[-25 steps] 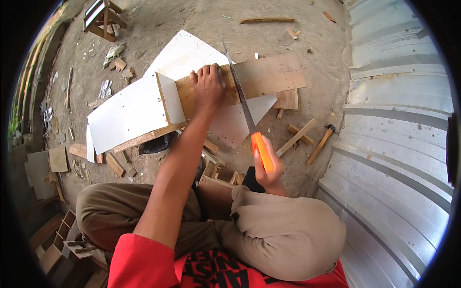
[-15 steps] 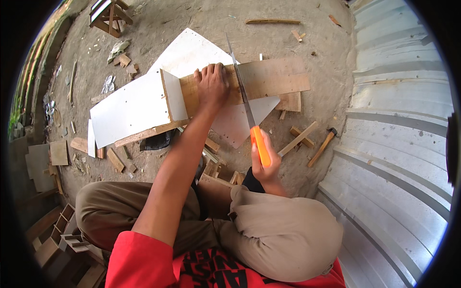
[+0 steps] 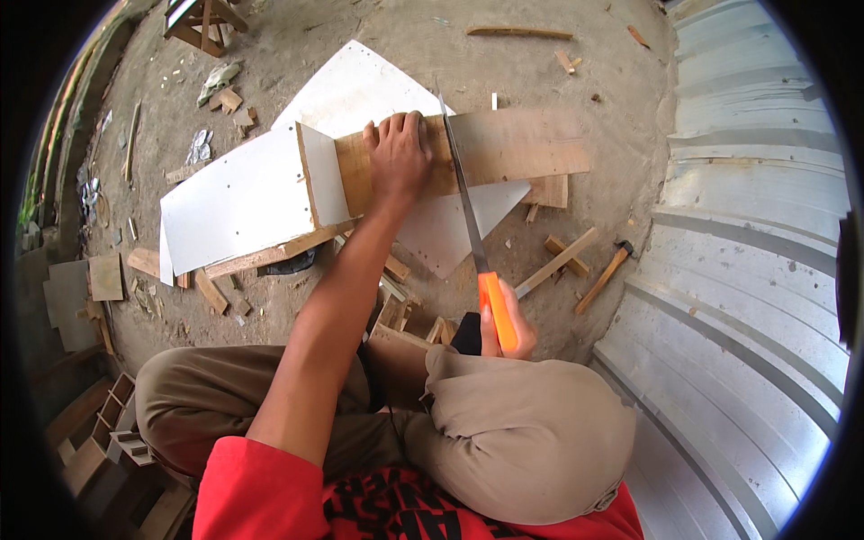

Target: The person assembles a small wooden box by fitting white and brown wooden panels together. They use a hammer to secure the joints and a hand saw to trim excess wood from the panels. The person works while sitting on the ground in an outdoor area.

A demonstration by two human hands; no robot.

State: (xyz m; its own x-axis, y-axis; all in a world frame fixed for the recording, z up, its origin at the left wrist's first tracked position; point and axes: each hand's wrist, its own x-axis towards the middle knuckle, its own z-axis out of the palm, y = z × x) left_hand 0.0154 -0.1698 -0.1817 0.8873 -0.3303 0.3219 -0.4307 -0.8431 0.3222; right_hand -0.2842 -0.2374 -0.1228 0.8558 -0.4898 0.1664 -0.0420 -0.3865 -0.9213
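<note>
A handsaw with an orange handle is gripped in my right hand, just above my right knee. Its long dark blade runs away from me across a brown wooden plank, which juts out to the right with its end blurred. My left hand presses on the plank left of the blade, fingers curled toward its far edge. Left of that hand, a small white upright piece meets the plank, beside a large white panel. Another white sheet lies behind and beneath the plank.
A hammer lies at right near crossed wood strips. Corrugated metal sheeting stands along the right side. Wood offcuts and scraps litter the concrete floor; a wooden stool stands far left.
My right hand has drawn the handsaw back toward me, so its handle sits lower and nearer my knee. My left hand stays on the plank.
</note>
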